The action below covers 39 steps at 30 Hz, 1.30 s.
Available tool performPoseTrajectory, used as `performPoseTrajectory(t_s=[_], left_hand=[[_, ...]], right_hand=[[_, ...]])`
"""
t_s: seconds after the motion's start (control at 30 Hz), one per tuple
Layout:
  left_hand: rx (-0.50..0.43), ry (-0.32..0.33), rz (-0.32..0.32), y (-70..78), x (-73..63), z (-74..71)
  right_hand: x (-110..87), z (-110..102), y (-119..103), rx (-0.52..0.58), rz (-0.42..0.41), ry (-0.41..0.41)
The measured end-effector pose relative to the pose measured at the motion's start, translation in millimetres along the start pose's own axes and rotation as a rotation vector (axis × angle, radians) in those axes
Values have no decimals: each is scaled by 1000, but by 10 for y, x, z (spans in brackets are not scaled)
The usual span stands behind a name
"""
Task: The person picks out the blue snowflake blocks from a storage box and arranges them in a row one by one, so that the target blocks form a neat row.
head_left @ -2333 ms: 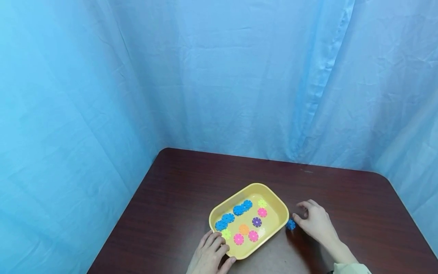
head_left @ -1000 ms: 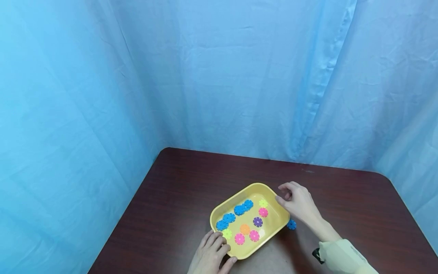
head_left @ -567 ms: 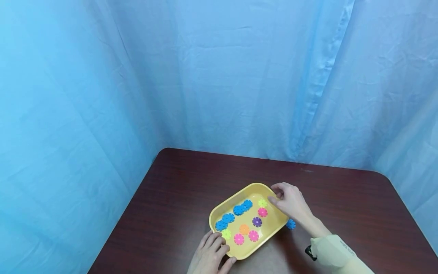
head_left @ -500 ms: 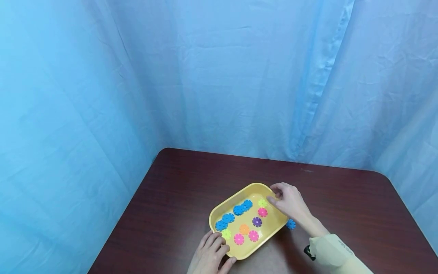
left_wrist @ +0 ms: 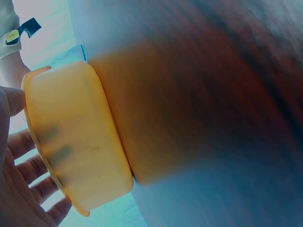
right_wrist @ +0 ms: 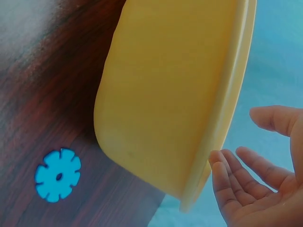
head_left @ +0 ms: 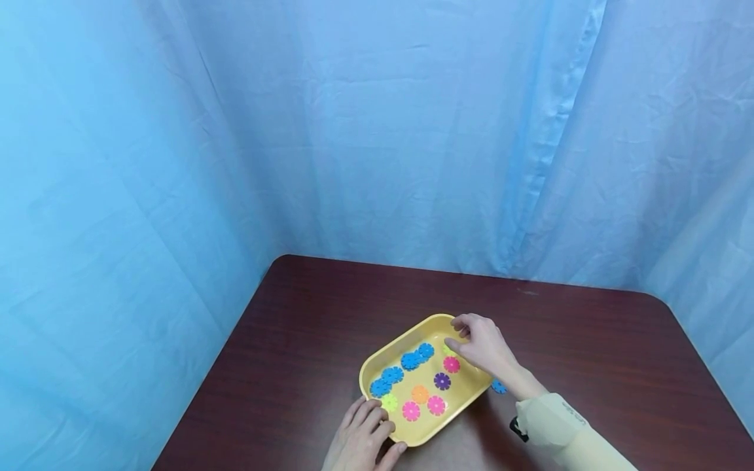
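Observation:
My left hand (head_left: 360, 437) grips the near-left corner of a yellow plastic tray (head_left: 419, 432), its fingers bent over the rim. In the tray lie notched snowflake discs: several blue discs (head_left: 410, 361) along the far-left side, pink discs (head_left: 411, 411), a purple disc (head_left: 442, 381), an orange disc (head_left: 420, 394) and yellow-green discs (head_left: 389, 402). Over the tray's right end hovers my right hand (head_left: 483, 343), thumb and fingers apart with nothing between them, partly covering one yellow-green disc. Outside the tray, under the right forearm, a single blue disc (right_wrist: 58, 175) lies flat on the table.
The dark brown wooden table (head_left: 330, 307) has rounded far corners. Light blue curtains (head_left: 377, 144) hang behind it and on both sides. A black band (head_left: 518, 429) shows at the right wrist, beside a pale sleeve (head_left: 559, 425).
My right hand has left its place beside the loose blue disc, risen, and moved left over the tray's right end. The left hand, tray and discs stay where they were.

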<state>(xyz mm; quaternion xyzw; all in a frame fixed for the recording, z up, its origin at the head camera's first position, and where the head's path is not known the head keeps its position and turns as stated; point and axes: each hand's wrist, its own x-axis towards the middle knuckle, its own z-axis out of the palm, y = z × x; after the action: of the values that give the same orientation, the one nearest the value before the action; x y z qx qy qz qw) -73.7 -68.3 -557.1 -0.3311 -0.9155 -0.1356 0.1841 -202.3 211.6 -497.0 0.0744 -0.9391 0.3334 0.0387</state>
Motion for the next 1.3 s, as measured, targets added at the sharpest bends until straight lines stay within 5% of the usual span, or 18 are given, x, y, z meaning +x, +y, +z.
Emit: performPoseTrajectory(t_s=[0.73, 1.3], left_hand=[[21, 64, 33, -21, -8, 35], [24, 15, 33, -10, -1, 23]], right_hand=[[89, 339, -51, 7, 53, -49], [109, 514, -28, -32, 31, -90]])
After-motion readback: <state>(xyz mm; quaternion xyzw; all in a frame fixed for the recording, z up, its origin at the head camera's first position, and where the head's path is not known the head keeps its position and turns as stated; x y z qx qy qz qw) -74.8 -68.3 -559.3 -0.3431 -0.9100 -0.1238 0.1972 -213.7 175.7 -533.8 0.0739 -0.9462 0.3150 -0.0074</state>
